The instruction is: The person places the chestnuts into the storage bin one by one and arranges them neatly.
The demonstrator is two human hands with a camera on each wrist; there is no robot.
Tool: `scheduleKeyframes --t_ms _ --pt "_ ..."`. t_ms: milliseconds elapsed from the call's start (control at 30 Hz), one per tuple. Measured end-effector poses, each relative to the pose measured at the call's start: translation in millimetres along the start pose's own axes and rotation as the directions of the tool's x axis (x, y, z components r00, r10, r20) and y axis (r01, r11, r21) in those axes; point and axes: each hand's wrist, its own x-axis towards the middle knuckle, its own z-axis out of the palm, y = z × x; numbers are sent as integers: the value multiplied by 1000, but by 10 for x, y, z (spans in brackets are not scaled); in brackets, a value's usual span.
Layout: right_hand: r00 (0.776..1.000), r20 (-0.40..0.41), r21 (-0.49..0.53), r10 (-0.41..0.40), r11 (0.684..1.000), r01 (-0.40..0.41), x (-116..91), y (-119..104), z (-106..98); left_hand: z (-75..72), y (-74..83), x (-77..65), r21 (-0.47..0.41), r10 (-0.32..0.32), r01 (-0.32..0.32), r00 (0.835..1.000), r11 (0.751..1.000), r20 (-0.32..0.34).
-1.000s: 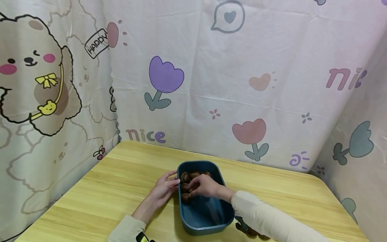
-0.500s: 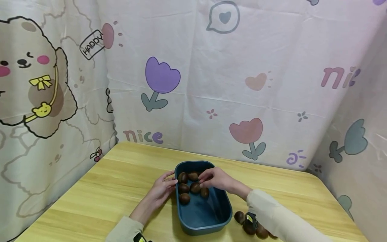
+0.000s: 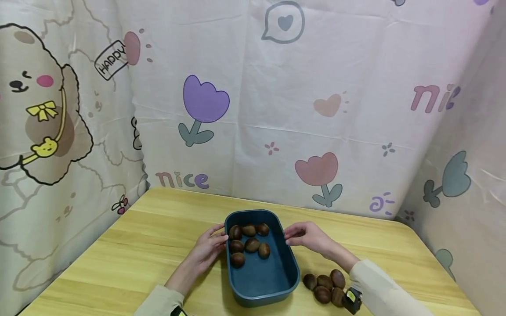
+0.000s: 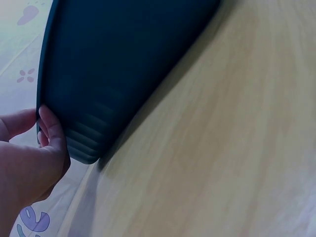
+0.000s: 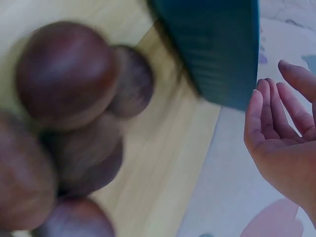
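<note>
The left hand [image 3: 207,251] pinched, thumb opposite the fingers. The right hand [image 3: 310,237] kept its fingers loosely bent, thumb apart. The 2 forearms [image 3: 387,287] slanted inward.

In the right wrist view, chestnuts [image 5: 66,74] are blurred; the right edge cuts off the right hand [image 5: 285,148]. In the left wrist view, the top edge cuts off the box [image 4: 123,59]; its interior is hidden

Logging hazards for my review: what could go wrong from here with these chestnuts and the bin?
The right wrist camera sits close to the loose chestnuts and might knock some away. The left fingers grip the bin; a sudden tug might shift it and roll the chestnuts inside.
</note>
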Motion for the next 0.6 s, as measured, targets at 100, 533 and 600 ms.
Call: scheduleKeyframes --t_ms 100,533,600 --pt "1000 -27 -3 14 1000 -14 -102 93 -78 -5 -2 3 -1 -1 1 1000 1000 -1" --pt "991 -64 53 115 992 -112 -628 508 -339 -2 16 -14 4 -4 4 1000 1000 8" --pt "989 -65 46 131 991 -128 -718 572 -376 -3 17 -14 4 -3 3 1000 1000 10"
